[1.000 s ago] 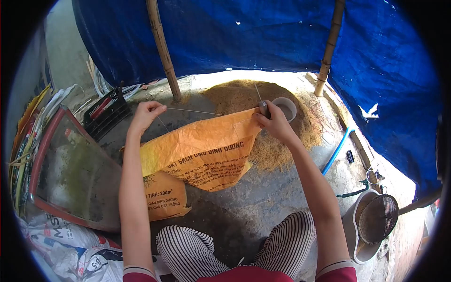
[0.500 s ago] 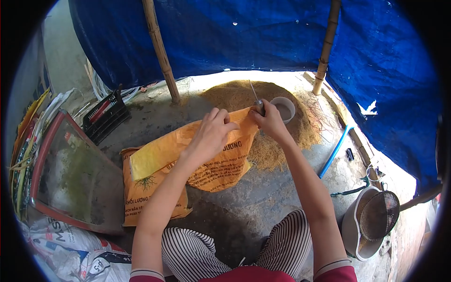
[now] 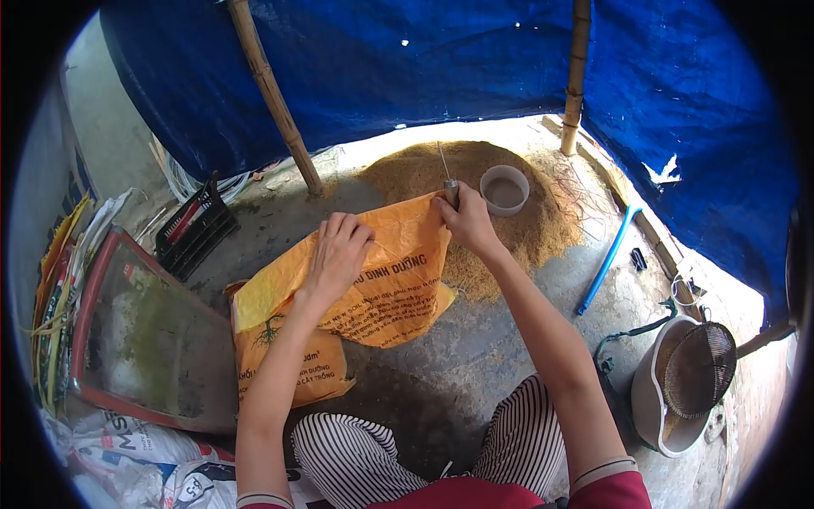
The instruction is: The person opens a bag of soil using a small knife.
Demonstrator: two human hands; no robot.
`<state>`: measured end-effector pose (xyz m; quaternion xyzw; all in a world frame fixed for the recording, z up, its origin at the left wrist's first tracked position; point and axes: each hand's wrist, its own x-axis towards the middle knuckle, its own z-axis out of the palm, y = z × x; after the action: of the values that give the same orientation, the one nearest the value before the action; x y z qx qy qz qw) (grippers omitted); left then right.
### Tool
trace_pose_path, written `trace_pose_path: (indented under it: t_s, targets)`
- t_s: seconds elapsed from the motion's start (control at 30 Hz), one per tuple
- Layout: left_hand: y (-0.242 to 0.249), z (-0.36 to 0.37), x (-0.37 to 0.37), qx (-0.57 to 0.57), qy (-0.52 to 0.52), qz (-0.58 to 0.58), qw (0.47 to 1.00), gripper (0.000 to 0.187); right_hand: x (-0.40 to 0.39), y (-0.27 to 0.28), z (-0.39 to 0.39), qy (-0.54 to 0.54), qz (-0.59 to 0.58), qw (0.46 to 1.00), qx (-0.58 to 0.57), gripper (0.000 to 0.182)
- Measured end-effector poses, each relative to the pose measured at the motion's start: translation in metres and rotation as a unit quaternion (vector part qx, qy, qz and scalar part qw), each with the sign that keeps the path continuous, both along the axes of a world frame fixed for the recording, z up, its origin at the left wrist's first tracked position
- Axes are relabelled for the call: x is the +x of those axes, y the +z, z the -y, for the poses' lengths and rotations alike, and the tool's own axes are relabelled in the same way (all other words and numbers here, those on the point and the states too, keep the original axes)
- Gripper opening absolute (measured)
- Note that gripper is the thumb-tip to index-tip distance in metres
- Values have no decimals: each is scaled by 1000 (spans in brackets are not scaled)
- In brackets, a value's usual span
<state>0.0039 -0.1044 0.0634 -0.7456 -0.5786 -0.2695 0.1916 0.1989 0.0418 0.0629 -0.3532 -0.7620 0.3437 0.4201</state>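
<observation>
While a red-framed panel [image 3: 157,335] and a black crate [image 3: 195,231] take up the left, the left hand [image 3: 335,256] lies on the orange sack [image 3: 394,233], fingers slightly bent; can't tell from here whether it pinches anything. Sack stretches between both hands, upper right corner at the right hand [image 3: 471,222], which grips a spiked tool [image 3: 451,190] by its handle. Farther right: pale tub [image 3: 505,204] on brown grainy pile [image 3: 543,237], blue pipe [image 3: 609,259], bucket [image 3: 648,399] with sieve [image 3: 700,371] across it
</observation>
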Motion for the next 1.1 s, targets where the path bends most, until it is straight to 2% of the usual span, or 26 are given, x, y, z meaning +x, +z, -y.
trace_pose_path:
  t_s: [0.13, 0.23, 0.5, 0.7, 0.77, 0.8, 0.87, 1.0, 1.07, 1.1]
  targets:
    - [6, 5, -12, 10, 8, -6, 1000, 8, -1, 1, 6, -20, -5, 1000, 24, 19]
    - [9, 9, -13, -8, 11, 15, 1000, 8, -2, -4, 4, 13, -27, 999, -20, 19]
    - [7, 9, -17, -30, 15, 20, 999, 9, -5, -13, 3, -5, -46, 999, 20, 19]
    - [9, 12, -17, -52, 66, -4, 996, 6, -4, -14, 2, -9, -68, 997, 19, 19]
    - [21, 17, -16, -98, 23, 123, 987, 9, 0, -14, -2, -7, -55, 998, 13, 18]
    - [31, 16, -14, -99, 25, 122, 987, 9, 0, -15, -3, -2, -42, 999, 5, 18]
    - [49, 4, -6, -37, 1, 231, 972, 18, -1, -15, -2, 6, -53, 999, 5, 18]
    - [33, -31, 11, -9, -17, 224, 974, 25, 0, -7, 2, 7, -64, 998, -24, 18]
    - [18, -44, 15, -77, 22, 245, 966, 29, 1, -10, -3, 7, -67, 998, -14, 18]
    - [18, -45, 15, -76, 17, 245, 966, 29, 3, -11, -6, 9, -70, 998, -7, 18]
